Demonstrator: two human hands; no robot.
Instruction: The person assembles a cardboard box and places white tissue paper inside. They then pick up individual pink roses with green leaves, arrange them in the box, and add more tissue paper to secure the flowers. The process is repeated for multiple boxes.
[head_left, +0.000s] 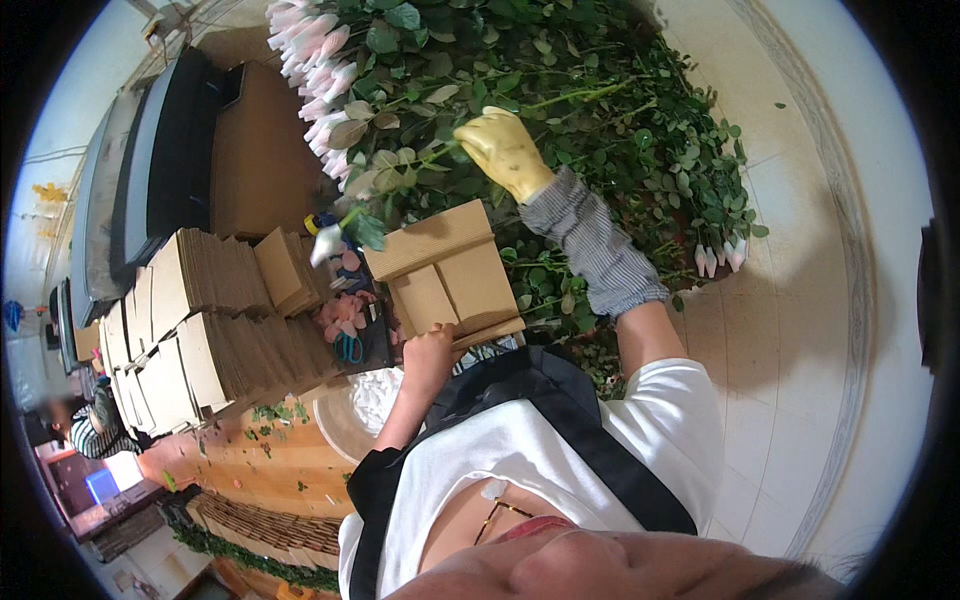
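My right hand (500,152), in a yellow glove with a grey striped sleeve, is closed round the stem of a rose (326,244). The rose points to the lower left, its pale bud hanging beyond the cardboard and green leaves along the stem. My bare left hand (428,358) has its fingers curled over the near edge of a folded piece of brown cardboard (478,278). That cardboard lies in front of me with its far flap raised. Beneath and beyond my right hand spreads a large heap of leafy rose stems (560,60).
Sleeved pink-white rose buds (310,75) line the heap's left side. Stacked cardboard pieces (225,280) stand to the left, near blue-handled scissors (349,348) and pink petals (343,313). A tub of white sleeves (372,398) sits near my left forearm. Another person (92,428) is far left.
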